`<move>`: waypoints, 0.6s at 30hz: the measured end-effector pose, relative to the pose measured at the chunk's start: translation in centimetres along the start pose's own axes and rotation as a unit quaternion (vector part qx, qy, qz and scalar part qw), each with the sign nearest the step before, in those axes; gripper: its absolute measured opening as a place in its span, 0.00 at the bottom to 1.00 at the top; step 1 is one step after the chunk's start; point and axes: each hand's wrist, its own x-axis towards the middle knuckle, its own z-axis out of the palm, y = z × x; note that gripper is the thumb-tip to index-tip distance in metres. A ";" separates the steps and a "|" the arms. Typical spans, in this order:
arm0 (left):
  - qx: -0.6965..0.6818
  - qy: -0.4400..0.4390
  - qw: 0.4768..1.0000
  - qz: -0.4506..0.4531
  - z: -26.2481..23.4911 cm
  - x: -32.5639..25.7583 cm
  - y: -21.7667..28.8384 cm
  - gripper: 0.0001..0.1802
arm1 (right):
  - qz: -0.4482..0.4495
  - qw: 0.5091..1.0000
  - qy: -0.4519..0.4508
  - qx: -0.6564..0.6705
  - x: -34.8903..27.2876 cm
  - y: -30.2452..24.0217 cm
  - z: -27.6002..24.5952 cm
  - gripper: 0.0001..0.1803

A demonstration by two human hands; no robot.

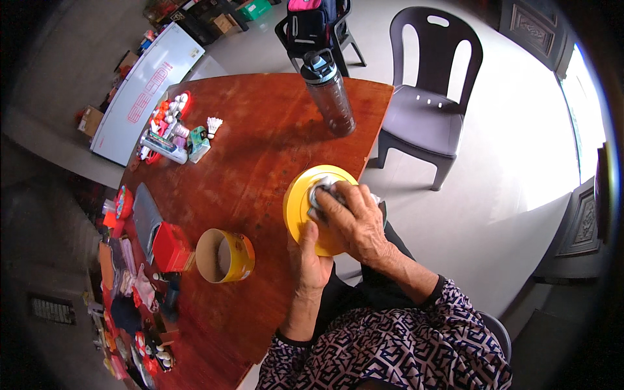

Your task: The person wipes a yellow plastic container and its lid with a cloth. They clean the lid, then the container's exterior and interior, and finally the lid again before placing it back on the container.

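At the centre of the frame, the left hand point(312, 265) holds a round yellow lid point(301, 199) from below, its thumb narrow against the face near the lower edge; its other fingers are mostly hidden behind the lid, so their exact grip cannot be told. The right hand point(356, 222) is curled over the lid, fingers bent and close together on a crumpled grey cloth point(314, 213), whose full shape is lost under them. The lid's right side is covered by this hand. Left of the hands, a yellow tub point(243, 256) stands on the red-brown table point(260, 175), its open end showing, the bottom inside too dim to read. A dark clear bottle point(330, 101) is at upper centre, near a grey chair point(426, 114). At upper left, a shuttlecock point(213, 126) lies beside a cluttered heap of small things, several overlapping. A red box point(171, 247) sits at left; the clothes and oddments below it blur into the dark rim. The backpack point(309, 29) is cut off at the top.
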 end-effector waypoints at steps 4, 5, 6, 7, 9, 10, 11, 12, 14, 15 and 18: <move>0.019 0.024 0.999 -0.042 0.4 -0.3 0.6 0.41 | -0.109 0.985 -0.061 0.121 -1.2 0.4 -0.2 0.24; 0.001 0.017 0.999 -0.046 0.4 -0.3 0.6 0.42 | -0.120 0.983 -0.060 0.122 -1.1 0.4 -0.1 0.24; -0.017 0.010 0.999 -0.050 0.4 -0.3 0.6 0.42 | -0.130 0.982 -0.058 0.123 -0.9 0.5 0.0 0.24; -0.051 0.020 0.997 -0.052 0.4 -0.4 0.4 0.41 | -0.117 0.985 -0.058 0.116 -0.5 0.7 0.1 0.24; -0.102 0.045 0.993 -0.040 0.2 -0.6 -0.3 0.37 | -0.092 0.990 -0.037 0.100 1.0 1.1 0.4 0.24; -0.003 0.007 1.000 -0.001 0.2 -0.5 -0.4 0.38 | -0.076 0.994 -0.017 0.071 1.6 1.2 0.6 0.22; -0.005 0.001 1.000 0.009 0.4 -0.4 -0.2 0.36 | -0.040 0.998 -0.002 0.047 1.7 1.3 0.6 0.22; -0.006 -0.005 1.000 0.019 0.7 -0.4 0.0 0.34 | -0.004 1.000 0.012 0.024 1.7 1.4 0.5 0.21; -0.008 0.000 1.000 0.023 0.7 -0.4 0.1 0.31 | 0.059 0.998 0.003 -0.010 1.3 1.5 -0.3 0.22; -0.010 0.000 1.000 0.027 0.6 -0.2 0.1 0.31 | 0.081 0.997 -0.005 -0.014 0.6 1.7 -0.3 0.22; -0.025 0.009 0.999 0.041 0.5 0.2 -0.1 0.30 | 0.095 0.995 -0.026 -0.024 -1.2 1.7 -0.7 0.22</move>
